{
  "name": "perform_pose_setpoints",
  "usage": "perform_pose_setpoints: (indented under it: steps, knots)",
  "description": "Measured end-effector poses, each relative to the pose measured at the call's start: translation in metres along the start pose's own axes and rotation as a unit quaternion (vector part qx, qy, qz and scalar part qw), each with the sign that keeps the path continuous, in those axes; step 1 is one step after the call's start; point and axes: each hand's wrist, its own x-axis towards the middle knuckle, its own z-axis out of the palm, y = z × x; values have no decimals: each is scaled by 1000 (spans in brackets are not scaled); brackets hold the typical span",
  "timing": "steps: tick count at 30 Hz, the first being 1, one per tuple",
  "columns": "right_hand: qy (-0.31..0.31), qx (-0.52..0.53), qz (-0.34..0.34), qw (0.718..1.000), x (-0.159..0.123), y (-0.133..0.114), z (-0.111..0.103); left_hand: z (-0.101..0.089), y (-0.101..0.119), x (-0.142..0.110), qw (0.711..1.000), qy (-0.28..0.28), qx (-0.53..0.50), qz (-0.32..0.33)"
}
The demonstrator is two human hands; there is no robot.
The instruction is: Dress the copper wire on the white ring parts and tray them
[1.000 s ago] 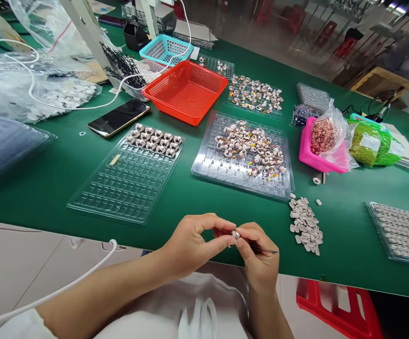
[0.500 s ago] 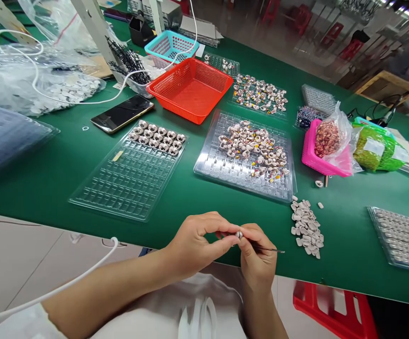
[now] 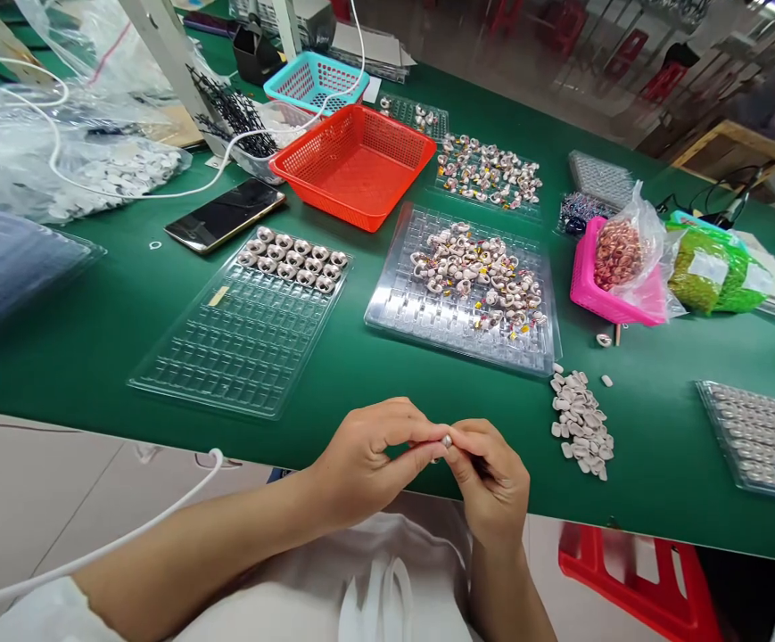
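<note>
My left hand (image 3: pixel 366 459) and my right hand (image 3: pixel 490 481) meet at the near edge of the green table (image 3: pixel 93 321). Both pinch one small pale ring-shaped part (image 3: pixel 447 440) between fingertips. The tweezers seen earlier in my right hand are hidden now. Just right of my hands lies a loose pile of small pale caps (image 3: pixel 581 423). Beyond them a clear tray (image 3: pixel 457 343) holds a heap of wound coil parts (image 3: pixel 474 276). To the left, another clear tray (image 3: pixel 240 357) has two rows of finished parts (image 3: pixel 293 259) at its far end.
A red basket (image 3: pixel 353 165), a teal basket (image 3: pixel 313 80), a phone (image 3: pixel 225 216), a pink bin (image 3: pixel 594 299) with bagged copper coils, green bags (image 3: pixel 708 276), more trays at the far and right edges, plastic bags (image 3: pixel 59 169) at left, a white cable (image 3: pixel 126 535), a red stool (image 3: pixel 634 588).
My right hand has turned and curled in closer to the left hand, so the tweezers' tip no longer sticks out to the right. The part stays pinched between both hands.
</note>
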Motion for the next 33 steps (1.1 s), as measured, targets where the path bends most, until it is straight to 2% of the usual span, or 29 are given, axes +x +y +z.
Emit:
perform_pose_setpoints:
  steps: [3, 6, 10, 13, 22, 28, 33]
  knots:
    - [-35, -38, -24, 998, 4, -6, -5, -2, 0, -1, 999, -21, -6, -25]
    - [-63, -57, -31, 996, 7, -12, -9, -7, 3, 2, 992, -40, -42, -113]
    - [-112, -45, -17, 993, 11, -18, -14, -16, 4, 10, 943, -98, -126, -291]
    - [-138, -27, 2, 990, 12, -20, -15, -20, 3, 16, 912, -123, -167, -354]
    - [-125, 14, 8, 992, 7, -14, -9, -19, -7, 10, 910, -143, -203, -331]
    - [-117, 11, 30, 993, 9, -14, -8, -22, -10, 16, 917, -147, -174, -328]
    - [-144, -35, 11, 989, 19, -23, -18, -28, -15, 24, 864, -265, -256, -345]
